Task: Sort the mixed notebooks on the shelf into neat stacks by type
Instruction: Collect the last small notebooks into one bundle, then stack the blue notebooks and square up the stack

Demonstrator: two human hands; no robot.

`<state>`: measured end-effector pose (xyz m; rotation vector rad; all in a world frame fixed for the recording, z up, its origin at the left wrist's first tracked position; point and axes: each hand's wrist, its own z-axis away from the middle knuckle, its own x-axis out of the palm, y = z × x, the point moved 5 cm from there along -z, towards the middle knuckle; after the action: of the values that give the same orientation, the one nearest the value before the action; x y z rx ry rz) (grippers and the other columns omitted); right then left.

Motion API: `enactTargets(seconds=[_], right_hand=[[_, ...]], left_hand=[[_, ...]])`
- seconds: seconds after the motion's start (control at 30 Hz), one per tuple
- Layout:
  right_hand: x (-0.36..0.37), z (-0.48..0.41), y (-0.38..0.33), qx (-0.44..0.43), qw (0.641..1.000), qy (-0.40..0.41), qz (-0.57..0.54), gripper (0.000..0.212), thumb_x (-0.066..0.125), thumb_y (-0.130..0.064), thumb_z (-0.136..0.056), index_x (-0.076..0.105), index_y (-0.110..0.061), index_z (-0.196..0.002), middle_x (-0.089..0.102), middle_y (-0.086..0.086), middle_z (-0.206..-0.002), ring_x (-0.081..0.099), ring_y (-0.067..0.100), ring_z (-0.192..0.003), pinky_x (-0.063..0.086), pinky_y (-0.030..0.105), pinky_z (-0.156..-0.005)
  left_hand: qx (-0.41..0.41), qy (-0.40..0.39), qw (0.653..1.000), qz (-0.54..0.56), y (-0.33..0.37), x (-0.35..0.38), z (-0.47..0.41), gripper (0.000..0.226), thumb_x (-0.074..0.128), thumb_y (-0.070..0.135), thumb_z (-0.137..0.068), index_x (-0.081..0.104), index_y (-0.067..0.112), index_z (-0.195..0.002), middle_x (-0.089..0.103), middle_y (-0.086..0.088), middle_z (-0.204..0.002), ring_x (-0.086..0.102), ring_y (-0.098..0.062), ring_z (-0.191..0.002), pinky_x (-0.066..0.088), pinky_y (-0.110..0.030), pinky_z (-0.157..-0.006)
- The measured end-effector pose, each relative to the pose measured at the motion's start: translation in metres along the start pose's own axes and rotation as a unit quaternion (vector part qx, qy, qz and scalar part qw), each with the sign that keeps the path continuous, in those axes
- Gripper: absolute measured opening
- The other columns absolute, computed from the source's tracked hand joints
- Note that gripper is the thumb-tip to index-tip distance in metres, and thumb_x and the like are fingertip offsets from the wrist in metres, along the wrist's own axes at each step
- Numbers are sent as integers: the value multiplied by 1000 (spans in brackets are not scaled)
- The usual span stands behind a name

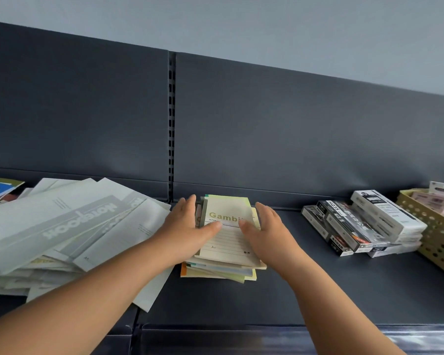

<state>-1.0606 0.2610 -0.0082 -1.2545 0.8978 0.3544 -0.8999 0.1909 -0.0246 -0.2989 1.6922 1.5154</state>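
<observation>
On dark shelf (318, 290), grey wall (241, 21) behind: left hand (187, 226), right hand (265, 230) outstretched, touching notebook stack (228, 243).

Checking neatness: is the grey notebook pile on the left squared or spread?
Spread. The grey notebooks lie fanned at differing angles, edges unaligned.

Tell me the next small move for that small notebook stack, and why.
Probably press both palms inward to square it: the left hand and right hand flank the small stack, and its lower notebooks jut out skewed under the top notebook.
</observation>
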Motion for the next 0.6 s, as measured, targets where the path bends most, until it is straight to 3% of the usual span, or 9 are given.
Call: enactTargets(seconds=[0.17,0.33,0.6], right_hand=[[1,-5,-20,-76,987,33,139,51,44,-31,-99,34,-23,-148,21,1,-160,22,23,-146,21,45,-117],[15,-1,-59,-162,965,36,204,48,42,-28,-101,33,-23,-148,20,1,-161,15,25,-149,14,47,-120],[61,27,-133,-253,940,11,227,46,43,-28,-100,38,-22,-145,33,-2,-153,24,22,-144,19,42,-117]], left_hand=[[25,88,993,-77,-2,-27,14,78,50,52,-91,12,25,-154,6,3,-161,3,-14,-148,13,-36,-118],[26,152,975,-161,-11,-62,35,67,51,44,-93,24,22,-150,21,-2,-157,13,-17,-145,17,-33,-114],[-22,205,952,-226,-60,-129,79,68,48,49,-93,21,26,-150,18,-1,-159,9,-18,-146,14,-33,-114]])
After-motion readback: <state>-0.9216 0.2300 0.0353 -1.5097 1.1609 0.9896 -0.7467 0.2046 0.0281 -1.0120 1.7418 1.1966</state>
